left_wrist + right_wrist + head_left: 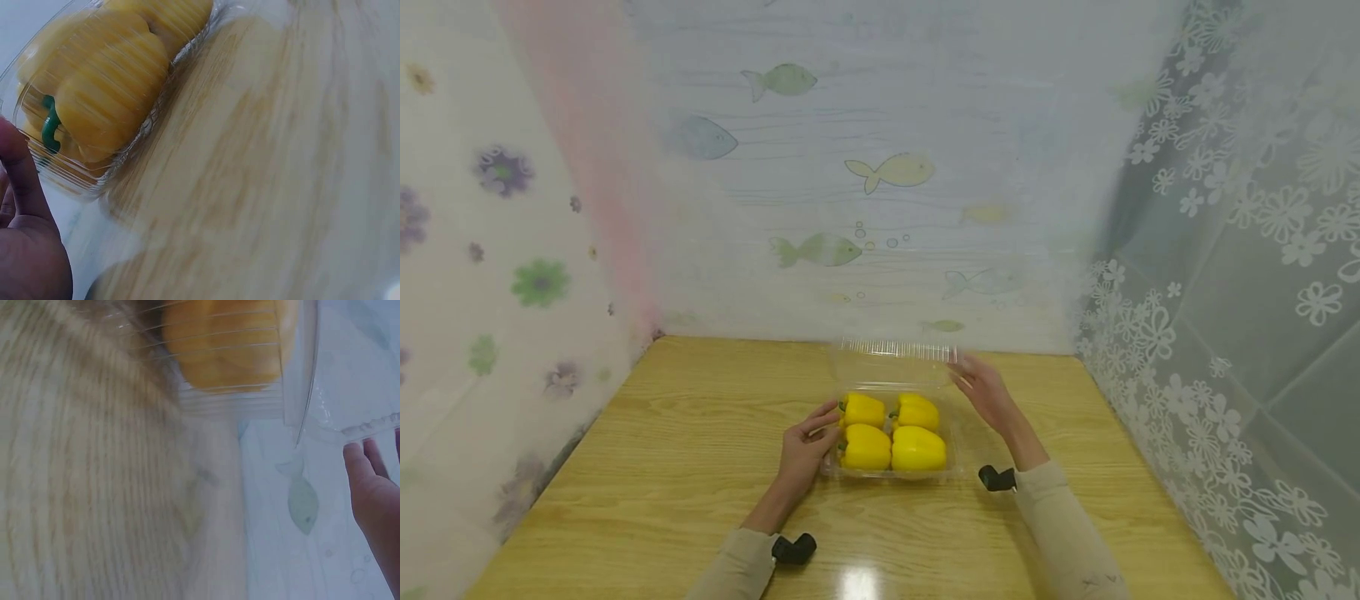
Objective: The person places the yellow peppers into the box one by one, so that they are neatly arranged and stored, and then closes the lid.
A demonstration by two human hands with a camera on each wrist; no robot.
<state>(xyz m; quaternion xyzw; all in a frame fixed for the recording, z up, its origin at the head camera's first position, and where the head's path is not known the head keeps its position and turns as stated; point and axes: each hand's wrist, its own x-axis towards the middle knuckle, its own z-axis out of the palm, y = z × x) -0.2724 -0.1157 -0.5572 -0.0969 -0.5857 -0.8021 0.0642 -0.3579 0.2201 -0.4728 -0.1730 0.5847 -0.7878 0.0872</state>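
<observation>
Several yellow bell peppers (919, 448) with green stems lie in two rows inside a clear plastic clamshell box (891, 475). Its transparent lid (891, 367) is raised and leans back at the far side. Beside the box's left wall is my left hand (805, 450), its fingers loosely extended against the plastic. In the left wrist view, a fingertip meets the ribbed end of the box (69, 178). My right hand (988, 396) reaches to the lid's right edge, fingertips touching it with fairly straight fingers. In the right wrist view, the hand (378, 494) shows these fingertips at the rim.
The box stands on a wood-grain table (700, 467). Behind the table hangs a pale curtain (880, 208) printed with fish. Flowered sheets (542, 283) border the left side, and a white-flowered sheet (1262, 333) borders the right. Dark cameras (793, 550) sit at both wrists.
</observation>
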